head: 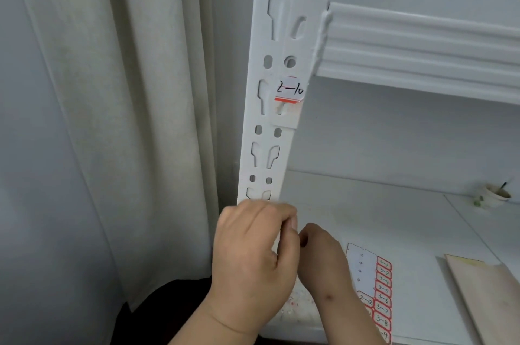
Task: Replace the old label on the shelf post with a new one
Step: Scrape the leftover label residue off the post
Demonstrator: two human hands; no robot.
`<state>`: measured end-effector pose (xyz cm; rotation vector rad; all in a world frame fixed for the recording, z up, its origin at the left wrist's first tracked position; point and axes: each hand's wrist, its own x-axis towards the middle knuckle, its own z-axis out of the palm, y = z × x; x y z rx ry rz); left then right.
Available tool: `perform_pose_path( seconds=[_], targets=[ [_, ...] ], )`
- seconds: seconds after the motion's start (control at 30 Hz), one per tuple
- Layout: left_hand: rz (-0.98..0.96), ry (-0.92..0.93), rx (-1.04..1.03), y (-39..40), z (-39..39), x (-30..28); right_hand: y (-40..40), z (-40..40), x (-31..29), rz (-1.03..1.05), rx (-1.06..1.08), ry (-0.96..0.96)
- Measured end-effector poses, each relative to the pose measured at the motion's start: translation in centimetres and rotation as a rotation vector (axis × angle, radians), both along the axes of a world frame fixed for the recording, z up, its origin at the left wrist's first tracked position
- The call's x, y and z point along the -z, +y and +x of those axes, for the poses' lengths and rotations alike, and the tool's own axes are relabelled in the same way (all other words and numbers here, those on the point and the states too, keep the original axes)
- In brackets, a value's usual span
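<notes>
Both hands, the left hand (pixel 250 263) and right hand (pixel 323 257), are meeting low against the shelf post (pixel 270 130), fingers (pixel 289 220) curled together, below the label (pixel 289 89); whether they are pinching anything, I cannot tell.

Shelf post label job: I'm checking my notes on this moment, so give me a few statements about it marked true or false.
1. The label on the shelf post reads 2-10. True.
2. The label sits below both hands. False: it is well above the left hand and the right hand.
3. A sheet of labels lies on the shelf board, right of the hands. True.
4. All stickers on that sheet are blank. False: red-bordered ones carry handwritten numbers such as 3-5 and 3-8.
5. The two hands meet low in front of the post. True; what they pinch cannot be made out.
6. A paper cup stands on the beam above. False: it stands on the shelf board, far right.
</notes>
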<state>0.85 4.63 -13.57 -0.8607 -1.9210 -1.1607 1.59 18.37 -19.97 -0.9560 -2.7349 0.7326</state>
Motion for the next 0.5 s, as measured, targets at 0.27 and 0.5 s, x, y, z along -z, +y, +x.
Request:
perform_pose_path(
  seconds=[0.27, 0.5],
  targets=[
    [-0.056, -0.008, -0.009, -0.2, -0.1, 2.0, -0.2, 0.3, -0.8, 0.029, -0.004, 0.009],
    [-0.013, -0.036, -0.026, -0.2, -0.1, 1.6, -0.5, 0.7, -1.9, 0.032, 0.001, 0.043]
  ],
)
